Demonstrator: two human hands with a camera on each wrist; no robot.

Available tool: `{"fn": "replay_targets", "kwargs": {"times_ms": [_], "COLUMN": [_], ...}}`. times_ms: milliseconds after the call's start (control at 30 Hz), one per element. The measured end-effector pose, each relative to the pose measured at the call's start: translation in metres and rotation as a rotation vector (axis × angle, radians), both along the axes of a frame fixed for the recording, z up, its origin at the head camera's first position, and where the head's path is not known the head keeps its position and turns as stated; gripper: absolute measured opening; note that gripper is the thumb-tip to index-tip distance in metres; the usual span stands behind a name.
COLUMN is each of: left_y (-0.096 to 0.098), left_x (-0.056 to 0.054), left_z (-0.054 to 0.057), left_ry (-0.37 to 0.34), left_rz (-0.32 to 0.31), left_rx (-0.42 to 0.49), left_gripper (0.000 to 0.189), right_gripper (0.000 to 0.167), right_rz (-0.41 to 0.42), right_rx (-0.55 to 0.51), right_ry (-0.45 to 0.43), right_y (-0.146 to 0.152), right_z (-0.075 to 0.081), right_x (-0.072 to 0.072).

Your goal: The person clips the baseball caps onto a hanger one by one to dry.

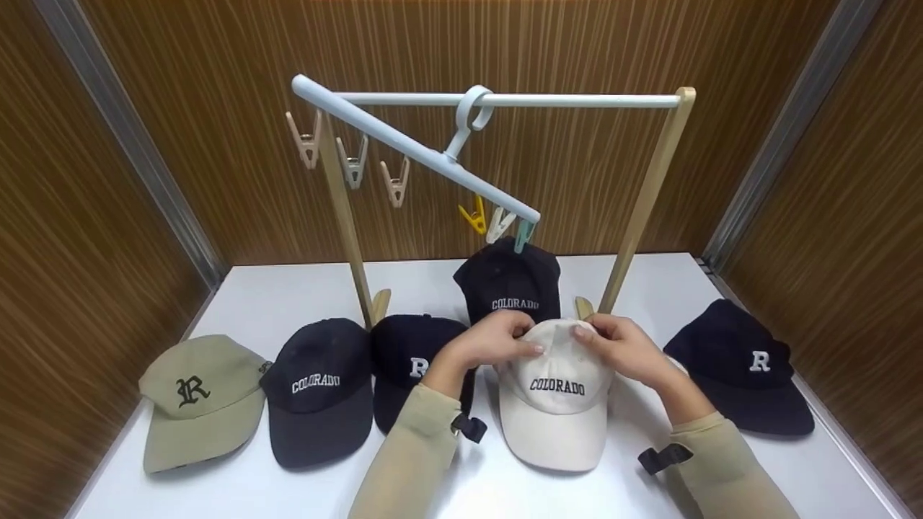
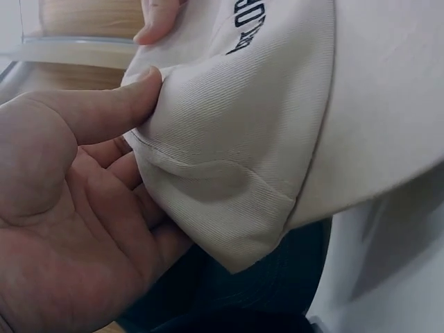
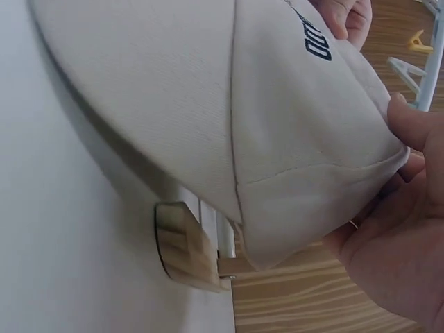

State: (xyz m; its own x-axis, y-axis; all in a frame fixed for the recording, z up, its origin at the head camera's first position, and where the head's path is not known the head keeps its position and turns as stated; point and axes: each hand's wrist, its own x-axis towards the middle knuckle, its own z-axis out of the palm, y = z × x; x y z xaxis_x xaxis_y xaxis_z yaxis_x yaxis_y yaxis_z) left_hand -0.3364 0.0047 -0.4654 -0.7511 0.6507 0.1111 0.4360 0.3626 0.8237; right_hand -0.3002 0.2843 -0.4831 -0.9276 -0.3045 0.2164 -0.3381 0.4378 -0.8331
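A cream baseball cap (image 1: 554, 432) with "COLORADO" in dark letters is held between both hands, its brim toward the front. My left hand (image 1: 497, 339) grips its left side, thumb (image 2: 118, 111) on the outside and fingers tucked behind the fabric. On the other side, my right hand (image 1: 624, 346) pinches the cap between thumb (image 3: 413, 125) and fingers. Just behind it is a black "COLORADO" cap (image 1: 508, 277), its top at a teal clip (image 1: 524, 236) on the hanger's lower end. The pale blue clip hanger (image 1: 414, 148) tilts down toward the right.
A wooden rack (image 1: 645, 202) with a white rail (image 1: 577, 100) carries the hanger. Several clips hang from it, including a yellow one (image 1: 474, 215). On the white table sit an olive cap (image 1: 202, 382), a black cap (image 1: 321, 404), and navy "R" caps (image 1: 393, 346) left and right.
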Motion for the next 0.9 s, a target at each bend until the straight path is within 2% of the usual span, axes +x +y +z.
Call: {"fn": "replay_targets", "kwargs": {"times_ms": [200,500,900], "left_y": [-0.009,-0.019,-0.032], "left_x": [0.000,-0.003,-0.004], "left_z": [0.004,0.007,0.016], "left_ry": [-0.030,-0.027,-0.025], "left_rz": [0.009,0.015,0.035], "left_rx": [0.025,0.054,0.144], "left_gripper": [0.012,0.013,0.013], "right_gripper": [0.023,0.023,0.020], "right_rz": [-0.011,0.002,0.044], "right_rx": [-0.018,-0.022,-0.076], "right_ry": [0.003,0.013,0.087], "right_y": [-0.009,-0.019,-0.032], "right_z": [0.000,0.007,0.022], "right_x": [-0.001,-0.006,-0.013]}}
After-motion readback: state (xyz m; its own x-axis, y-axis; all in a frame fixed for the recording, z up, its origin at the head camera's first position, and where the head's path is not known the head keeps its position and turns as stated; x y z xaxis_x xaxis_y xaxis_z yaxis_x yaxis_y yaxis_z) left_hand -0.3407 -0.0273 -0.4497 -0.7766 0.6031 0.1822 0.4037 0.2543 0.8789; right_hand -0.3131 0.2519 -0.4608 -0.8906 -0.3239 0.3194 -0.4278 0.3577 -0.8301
